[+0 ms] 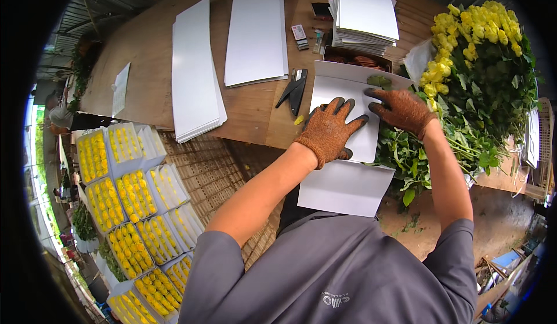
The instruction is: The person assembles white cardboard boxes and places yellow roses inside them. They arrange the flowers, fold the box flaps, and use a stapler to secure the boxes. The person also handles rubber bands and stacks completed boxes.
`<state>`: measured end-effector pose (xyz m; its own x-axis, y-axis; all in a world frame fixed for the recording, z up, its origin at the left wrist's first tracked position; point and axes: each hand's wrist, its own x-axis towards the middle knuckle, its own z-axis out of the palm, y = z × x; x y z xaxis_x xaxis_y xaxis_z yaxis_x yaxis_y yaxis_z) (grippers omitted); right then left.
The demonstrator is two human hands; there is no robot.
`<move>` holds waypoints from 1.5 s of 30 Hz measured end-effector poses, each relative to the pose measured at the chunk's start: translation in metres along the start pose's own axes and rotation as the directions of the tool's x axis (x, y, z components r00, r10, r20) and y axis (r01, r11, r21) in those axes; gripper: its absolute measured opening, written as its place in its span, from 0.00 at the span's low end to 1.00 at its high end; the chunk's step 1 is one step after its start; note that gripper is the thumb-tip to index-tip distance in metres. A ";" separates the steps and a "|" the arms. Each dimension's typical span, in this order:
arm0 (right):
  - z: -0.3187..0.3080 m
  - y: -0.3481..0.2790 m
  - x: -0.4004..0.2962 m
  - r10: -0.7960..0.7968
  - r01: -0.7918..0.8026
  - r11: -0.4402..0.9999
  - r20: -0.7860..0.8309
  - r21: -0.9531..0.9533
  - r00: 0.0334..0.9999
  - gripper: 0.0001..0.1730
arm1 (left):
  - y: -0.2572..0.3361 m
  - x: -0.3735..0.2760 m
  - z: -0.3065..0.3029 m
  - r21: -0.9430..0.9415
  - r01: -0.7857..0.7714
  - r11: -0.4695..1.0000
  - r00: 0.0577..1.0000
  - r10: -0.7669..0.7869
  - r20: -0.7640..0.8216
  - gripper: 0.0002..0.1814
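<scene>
Before me lies a creased white card sheet (365, 148), its lower flap (346, 189) hanging over the table edge towards my body. My left hand (330, 130), in a brown knit glove with dark fingertips, presses flat on it with fingers spread. At the sheet's right side is my right hand (404, 110), gloved alike and slightly blurred. Its fingers point left over the card, apart, with nothing visible between them. A loose green leaf (378, 81) lies on the card near its far crease, just beyond the right fingertips.
Cut yellow roses (478, 28) pile up at right. Beyond the card are a box of brown rubber bands (363, 61) and stacked white sheets (367, 15). Leftward lie a black plier stapler (296, 91), a small box (299, 32) and long sheets (193, 71). Sleeved rose bundles (130, 248) stand lower left.
</scene>
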<state>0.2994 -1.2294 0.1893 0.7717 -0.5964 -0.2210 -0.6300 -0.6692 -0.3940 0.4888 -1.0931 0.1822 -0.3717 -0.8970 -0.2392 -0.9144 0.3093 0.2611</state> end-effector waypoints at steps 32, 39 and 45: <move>0.033 -0.063 -0.013 -0.263 0.276 0.918 0.084 -0.285 0.961 0.45 | -0.024 -0.056 0.062 -0.799 0.051 0.600 0.797 -0.506 -0.329 0.31; 0.035 -0.071 -0.008 -0.142 0.198 0.927 0.192 -0.317 0.971 0.48 | -0.021 -0.116 0.100 -0.364 0.249 0.897 0.784 -0.407 -0.468 0.46; 0.043 -0.048 0.009 -0.261 0.293 0.899 0.140 -0.325 0.955 0.26 | -0.022 -0.063 0.068 -0.889 0.020 0.457 0.813 -0.525 -0.252 0.48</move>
<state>0.3399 -1.1833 0.1676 0.9136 -0.3329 -0.2336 -0.3686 -0.9206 -0.1294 0.5214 -1.0223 0.1277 0.2180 -0.9712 -0.0960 -0.2829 -0.1570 0.9462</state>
